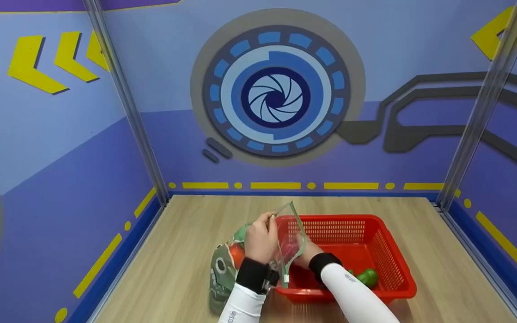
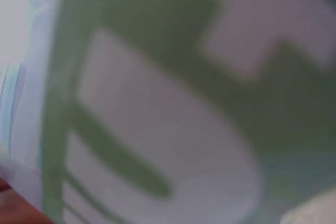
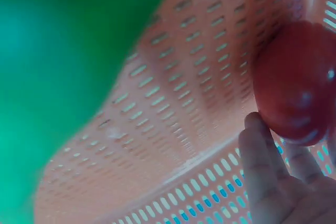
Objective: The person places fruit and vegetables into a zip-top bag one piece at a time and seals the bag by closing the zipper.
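My left hand (image 1: pixel 260 240) pinches the rim of a clear zip bag (image 1: pixel 301 224) with green edging, its mouth spread toward the red basket. The bag's green-printed side (image 2: pixel 157 103) fills the left wrist view, close and blurred. A red-orange round item (image 1: pixel 237 255) shows through its film. Inside the basket's left end, my right hand (image 1: pixel 308 256) is partly behind the bag's film. In the right wrist view, its fingers (image 3: pixel 260 166) touch and reach under a red tomato (image 3: pixel 294 85), holding it; the thumb is mostly cut off.
The red plastic basket (image 1: pixel 377 220) has perforated walls and sits on the wooden table (image 1: pixel 186 251). A green bell pepper (image 1: pixel 368 278) lies in its near right part, beside my right forearm. Blurred green (image 3: pixel 63 66) covers the left of the right wrist view. Printed walls enclose the table.
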{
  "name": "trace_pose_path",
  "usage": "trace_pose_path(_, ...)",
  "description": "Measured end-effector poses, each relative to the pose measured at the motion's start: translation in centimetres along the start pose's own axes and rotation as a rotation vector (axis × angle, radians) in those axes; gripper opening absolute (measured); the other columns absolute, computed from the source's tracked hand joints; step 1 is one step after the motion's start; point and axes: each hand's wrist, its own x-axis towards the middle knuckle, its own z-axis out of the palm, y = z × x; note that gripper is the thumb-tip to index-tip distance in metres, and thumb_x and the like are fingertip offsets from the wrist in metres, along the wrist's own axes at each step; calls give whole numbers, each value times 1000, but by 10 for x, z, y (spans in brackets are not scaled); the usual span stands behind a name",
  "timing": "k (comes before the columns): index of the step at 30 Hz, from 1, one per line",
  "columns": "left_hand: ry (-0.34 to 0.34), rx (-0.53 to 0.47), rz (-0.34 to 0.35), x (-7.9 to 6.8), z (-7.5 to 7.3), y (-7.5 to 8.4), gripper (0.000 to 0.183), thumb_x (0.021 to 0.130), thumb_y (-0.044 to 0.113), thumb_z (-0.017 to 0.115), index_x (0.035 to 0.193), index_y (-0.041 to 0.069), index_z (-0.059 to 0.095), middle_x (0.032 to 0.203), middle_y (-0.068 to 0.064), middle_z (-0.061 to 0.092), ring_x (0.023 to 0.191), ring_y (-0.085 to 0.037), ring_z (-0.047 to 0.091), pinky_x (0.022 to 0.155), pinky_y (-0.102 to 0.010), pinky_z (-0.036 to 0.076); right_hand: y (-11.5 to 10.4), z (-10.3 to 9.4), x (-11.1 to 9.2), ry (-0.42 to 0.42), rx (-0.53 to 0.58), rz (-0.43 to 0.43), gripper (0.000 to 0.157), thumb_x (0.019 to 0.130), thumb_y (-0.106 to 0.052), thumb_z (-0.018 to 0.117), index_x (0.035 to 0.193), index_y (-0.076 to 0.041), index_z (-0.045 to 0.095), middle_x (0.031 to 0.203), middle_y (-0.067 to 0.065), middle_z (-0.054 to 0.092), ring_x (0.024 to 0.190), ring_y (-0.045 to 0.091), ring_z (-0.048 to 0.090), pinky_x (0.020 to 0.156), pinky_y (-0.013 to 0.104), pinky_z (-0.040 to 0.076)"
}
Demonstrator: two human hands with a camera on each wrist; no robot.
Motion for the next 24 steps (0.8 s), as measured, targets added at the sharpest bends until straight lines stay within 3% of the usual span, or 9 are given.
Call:
trace_pose_path(5, -8, -10, -9, 0, 0, 0, 17, 99, 6, 62, 105, -1, 76, 62, -4, 61, 50, 0, 36, 50, -21, 32, 2, -3, -4, -74, -61, -10, 51, 72, 2, 83, 118, 2, 61, 109, 22, 70, 107, 42, 66, 96, 57, 52)
trace_pose_path(9, -10, -21, -18, 0, -1, 0, 18, 99, 6, 61, 106, -2, 76, 62, -4, 61, 51, 0, 36, 50, -21, 33, 11, -1, -4, -93, -93, 57, 52, 69, 0, 86, 116, -1, 65, 103, 17, 73, 103, 38, 65, 94, 52, 52)
trace_pose_path(12, -15, -27, -22, 1, -1, 2, 18, 100, 7, 61, 107, -1, 76, 64, -6, 63, 51, -1, 37, 50, -21, 34, 21, 0, -2, -40, -83, 175, 63, 75, -18, 86, 129, 0, 59, 118, 26, 67, 109, 44, 63, 96, 56, 51)
trace_pose_path(16, -12, -21, -19, 1, -1, 3, 17, 99, 7, 62, 106, 0, 76, 69, -8, 68, 52, -3, 42, 51, -22, 37, 28, -6, -2, 92, 10, 281, 76, 79, -34, 84, 138, -4, 47, 135, 44, 44, 104, 51, 64, 89, 59, 53)
trace_pose_path(21, -12, -14, -24, 0, -1, 2, 17, 99, 8, 62, 106, 0, 76, 69, -8, 68, 53, -4, 42, 52, -23, 38, 27, -24, -4, 215, 84, 271, 56, 82, -27, 84, 125, -5, 55, 116, 29, 58, 92, 35, 64, 83, 50, 53)
trace_pose_path(24, -20, -10, -39, 0, -2, 1, 17, 100, 9, 62, 106, 1, 76, 70, -8, 69, 54, -5, 43, 52, -24, 37, 25, -36, -4, 266, 158, 284, 54, 85, -21, 81, 127, -2, 53, 113, 25, 64, 97, 35, 66, 84, 49, 56)
